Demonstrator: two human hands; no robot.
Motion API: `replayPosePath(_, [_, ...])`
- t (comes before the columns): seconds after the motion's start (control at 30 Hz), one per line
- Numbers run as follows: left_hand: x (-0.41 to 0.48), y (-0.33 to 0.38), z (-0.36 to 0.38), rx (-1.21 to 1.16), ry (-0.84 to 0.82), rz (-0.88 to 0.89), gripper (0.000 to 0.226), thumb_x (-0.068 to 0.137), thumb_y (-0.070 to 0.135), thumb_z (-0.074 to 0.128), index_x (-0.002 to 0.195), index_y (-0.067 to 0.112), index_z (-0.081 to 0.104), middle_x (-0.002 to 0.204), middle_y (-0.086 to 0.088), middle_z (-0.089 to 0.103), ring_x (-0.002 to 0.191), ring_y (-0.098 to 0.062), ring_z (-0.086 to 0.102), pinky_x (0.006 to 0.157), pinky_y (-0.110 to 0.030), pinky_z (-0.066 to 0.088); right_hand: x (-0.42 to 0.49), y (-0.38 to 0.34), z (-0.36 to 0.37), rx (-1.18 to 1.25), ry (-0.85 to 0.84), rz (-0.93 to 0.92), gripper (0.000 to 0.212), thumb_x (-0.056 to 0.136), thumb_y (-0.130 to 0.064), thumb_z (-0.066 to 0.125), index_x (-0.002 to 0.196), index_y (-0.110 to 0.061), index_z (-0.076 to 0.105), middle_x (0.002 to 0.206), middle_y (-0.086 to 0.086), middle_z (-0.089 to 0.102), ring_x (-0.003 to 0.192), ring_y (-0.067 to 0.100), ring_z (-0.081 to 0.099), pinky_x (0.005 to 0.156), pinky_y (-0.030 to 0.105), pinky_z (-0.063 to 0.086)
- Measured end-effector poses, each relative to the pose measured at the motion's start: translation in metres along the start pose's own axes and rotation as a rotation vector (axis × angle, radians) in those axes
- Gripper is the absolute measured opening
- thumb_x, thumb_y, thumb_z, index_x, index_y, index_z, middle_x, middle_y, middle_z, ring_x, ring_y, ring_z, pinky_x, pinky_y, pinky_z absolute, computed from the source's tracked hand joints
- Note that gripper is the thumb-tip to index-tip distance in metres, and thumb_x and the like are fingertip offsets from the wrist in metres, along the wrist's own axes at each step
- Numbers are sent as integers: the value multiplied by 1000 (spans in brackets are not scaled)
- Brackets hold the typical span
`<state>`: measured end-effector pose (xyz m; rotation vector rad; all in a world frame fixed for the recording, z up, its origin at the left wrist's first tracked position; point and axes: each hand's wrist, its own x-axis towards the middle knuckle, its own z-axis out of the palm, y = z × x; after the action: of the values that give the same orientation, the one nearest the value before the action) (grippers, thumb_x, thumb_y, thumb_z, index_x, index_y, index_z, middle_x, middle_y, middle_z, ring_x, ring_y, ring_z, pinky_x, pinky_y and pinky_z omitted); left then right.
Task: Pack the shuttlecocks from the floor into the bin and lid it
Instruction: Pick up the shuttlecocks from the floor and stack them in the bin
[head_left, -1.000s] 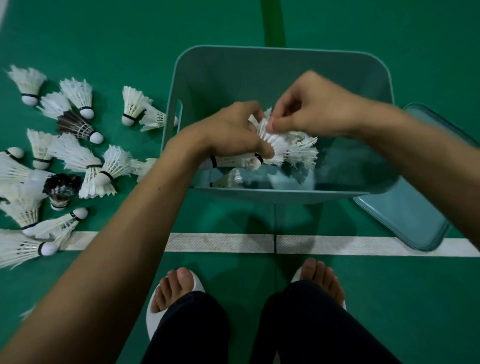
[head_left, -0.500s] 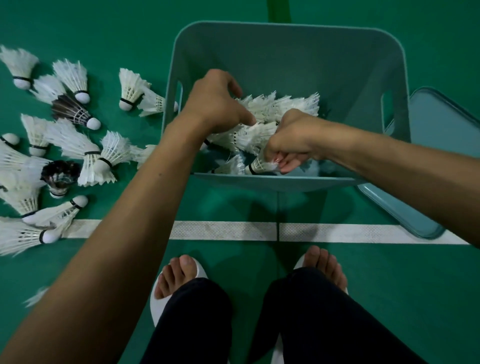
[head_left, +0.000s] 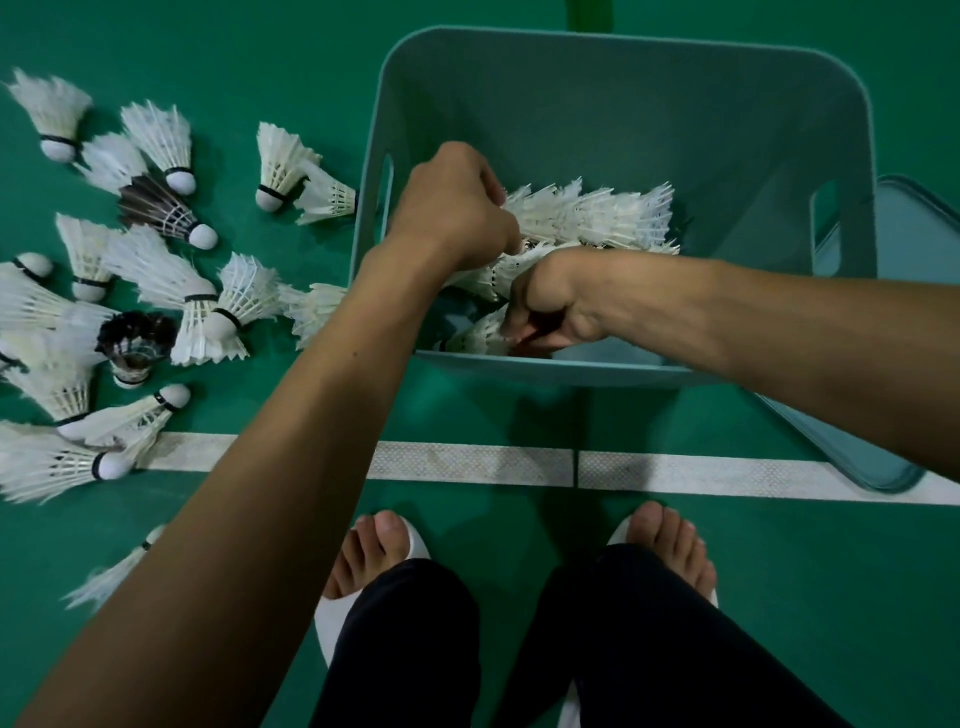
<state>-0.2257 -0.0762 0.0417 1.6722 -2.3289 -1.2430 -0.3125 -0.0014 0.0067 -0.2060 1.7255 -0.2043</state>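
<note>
White feathers crowd the teal bin (head_left: 613, 98) as both hands work inside it: left hand (head_left: 457, 208) curled shut on a row of shuttlecocks (head_left: 597, 215), right hand (head_left: 550, 301) with fingers pinched on another near the front wall. Best laid flat, nested, unsqueezed; many more shuttlecocks on the floor (head_left: 156, 270) wait at left, and the lid (head_left: 914, 244) lies just beside the bin at right.

Brightness: dim and even, with a green cast from the floor (head_left: 519, 78).
Shadows: soft dark patches on the floor between the near wall of the bin (head_left: 597, 371) and the white line (head_left: 467, 462); the inside of the bin is darker toward its near corner.
Glare: none; the white shuttlecocks (head_left: 156, 280) left of the bin look pale but keep their feather detail.
Blur: feathers at the far left edge smear slightly.
Distortion: wide-angle; the bin's walls splay outward and the white line bends near the right edge.
</note>
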Motion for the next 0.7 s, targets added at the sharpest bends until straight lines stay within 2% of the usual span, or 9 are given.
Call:
replayPosePath(0.07, [0,-1,1,3,3,4,37,74,21,89,107,16,73,100,-2,68,91,-20,62,74,-25,43,-2,-2,-3,145,16,-3,20,100,11,48,86,0,56,81,10,54,72,15,55,51,26,58])
replayPosePath(0.13, [0,-1,1,10,9,8,34,75,20,87,106,17,73,99,-1,68,90,-19,62,73,-24,43,-3,-3,-9,250,43,-25,19,99,15,46,100,-1,56,91,12,52,80,20,55,70,32,60])
replayPosePath(0.2, [-1,0,2,14,15,12,31,75,18,85,104,17,74,98,-1,68,90,-19,63,72,-24,43,-1,-1,-11,293,62,-27,22,98,17,45,93,-2,55,90,12,52,77,21,55,81,40,57])
replayPosePath(0.3, [-1,2,4,2,33,23,31,74,18,84,103,18,73,98,-1,70,91,-19,66,71,-25,44,-2,8,-4,281,37,24,28,98,18,44,78,0,50,81,12,50,69,18,52,87,39,53])
replayPosePath(0.4, [-2,2,5,27,18,49,26,78,20,80,103,18,73,99,-1,71,91,-19,66,72,-26,45,-1,13,-1,249,25,-9,31,100,15,44,74,-1,47,75,10,49,65,16,51,78,32,57])
replayPosePath(0.5, [-4,2,5,25,12,94,20,85,23,75,102,13,74,96,-2,72,90,-18,66,72,-28,47,-15,9,-20,184,51,-118,24,97,15,48,78,2,52,80,15,57,70,21,60,73,35,64])
replayPosePath(0.6, [-4,4,5,-58,-22,92,33,95,35,64,94,3,72,92,-12,74,67,-18,58,65,-31,44,-47,6,-51,35,131,-241,2,90,5,66,89,6,65,88,18,74,72,26,75,64,31,65])
replayPosePath(0.67, [-5,8,4,-146,-82,94,43,104,45,47,96,8,68,92,-8,73,65,-16,55,67,-28,40,-65,7,-69,16,185,-381,23,82,0,77,103,4,71,89,13,76,66,18,72,54,25,61])
replayPosePath(0.7, [-7,12,5,-182,-120,105,50,107,48,36,102,8,68,97,-7,73,76,-15,61,72,-27,41,-70,9,-75,37,190,-452,33,78,-1,80,109,3,71,91,13,76,64,15,68,52,23,58])
